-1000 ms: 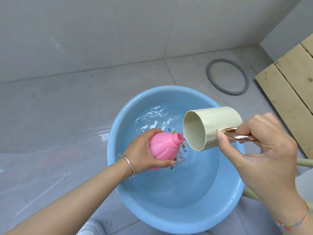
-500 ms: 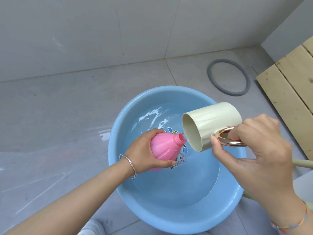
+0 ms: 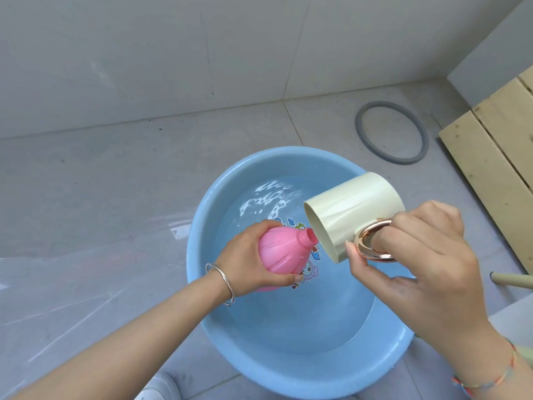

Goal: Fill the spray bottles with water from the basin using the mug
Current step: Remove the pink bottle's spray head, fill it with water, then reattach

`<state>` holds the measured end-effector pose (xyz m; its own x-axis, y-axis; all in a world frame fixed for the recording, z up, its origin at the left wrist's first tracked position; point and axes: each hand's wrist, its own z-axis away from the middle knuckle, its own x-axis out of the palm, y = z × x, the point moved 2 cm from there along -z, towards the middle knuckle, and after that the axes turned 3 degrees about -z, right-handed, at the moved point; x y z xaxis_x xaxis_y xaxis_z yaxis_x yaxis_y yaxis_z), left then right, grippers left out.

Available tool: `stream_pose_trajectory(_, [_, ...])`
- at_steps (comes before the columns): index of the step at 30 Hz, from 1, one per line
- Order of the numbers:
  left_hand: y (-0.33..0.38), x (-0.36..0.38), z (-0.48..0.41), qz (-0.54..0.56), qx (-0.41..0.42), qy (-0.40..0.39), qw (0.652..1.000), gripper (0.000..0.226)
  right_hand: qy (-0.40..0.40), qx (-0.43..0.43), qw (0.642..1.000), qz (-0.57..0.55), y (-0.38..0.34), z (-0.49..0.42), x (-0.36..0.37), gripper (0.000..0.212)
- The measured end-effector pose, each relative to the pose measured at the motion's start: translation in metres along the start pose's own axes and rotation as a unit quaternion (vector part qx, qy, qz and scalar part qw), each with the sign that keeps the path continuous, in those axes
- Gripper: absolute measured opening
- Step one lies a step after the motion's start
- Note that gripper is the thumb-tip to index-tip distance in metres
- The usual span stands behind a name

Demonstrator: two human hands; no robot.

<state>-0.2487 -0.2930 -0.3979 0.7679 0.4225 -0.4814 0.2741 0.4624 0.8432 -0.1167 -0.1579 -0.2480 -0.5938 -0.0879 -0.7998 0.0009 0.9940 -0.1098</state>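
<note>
Left hand point(image 3: 245, 255) is gripping the pink bottle point(image 3: 284, 251) mid-frame; right hand point(image 3: 415, 255) is gripping the mug point(image 3: 346, 212), tipping steeply. Better pouring slowly, lip above the neck, over the basin point(image 3: 202, 246).

Basin point(image 3: 199, 264) sits on the floor point(image 3: 86, 197) with water point(image 3: 288, 319) in it. Over the basin's middle the left hand point(image 3: 245, 259) holds the bottle point(image 3: 281, 251), neck tipped toward the basin's right side. There the right hand point(image 3: 418, 264) holds the mug point(image 3: 352, 215) tilted, mouth at that neck. Behind the basin to the right a ring point(image 3: 403, 161) lies on the floor, with planks point(image 3: 490, 157) farther right, and the wall point(image 3: 173, 53) stands behind the basin.
</note>
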Motion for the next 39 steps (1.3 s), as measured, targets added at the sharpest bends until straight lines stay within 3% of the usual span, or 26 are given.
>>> stream_pose_trajectory(4, [-0.001,-0.001,0.001,0.005,-0.004,0.000,1.000,0.080,0.011,0.026,1.000,-0.012,0.002,0.002,0.000,0.030])
stream_pose_trajectory(9, [-0.003,-0.002,0.001,0.010,-0.010,0.002,1.000,0.078,0.003,0.266,0.962,-0.058,0.036,0.024,0.018,0.030])
stream_pose_trajectory(11, [-0.003,-0.002,0.000,0.017,-0.014,0.002,1.000,0.080,-0.024,0.318,0.945,-0.075,0.048,0.040,0.032,0.033])
stream_pose_trajectory(16, [-0.005,-0.001,-0.001,0.013,-0.017,0.009,1.000,0.085,-0.096,0.352,0.928,-0.079,0.059,0.072,0.057,0.042])
stream_pose_trajectory(25, [-0.004,0.000,-0.001,0.013,-0.025,0.007,1.000,0.088,-0.118,0.359,0.923,-0.080,0.059,0.086,0.070,0.043])
stream_pose_trajectory(29, [-0.004,0.000,-0.002,0.017,-0.023,0.007,1.000,0.088,-0.081,0.386,0.911,-0.116,0.060,0.085,0.064,0.042])
stream_pose_trajectory(34, [-0.003,-0.001,-0.001,0.018,-0.024,0.008,1.000,0.085,0.011,0.482,0.848,-0.221,0.060,0.075,0.042,0.034])
stream_pose_trajectory(39, [-0.003,0.000,0.000,0.024,-0.018,0.012,0.999,0.083,0.066,0.443,0.864,-0.229,0.047,0.049,0.015,0.035])
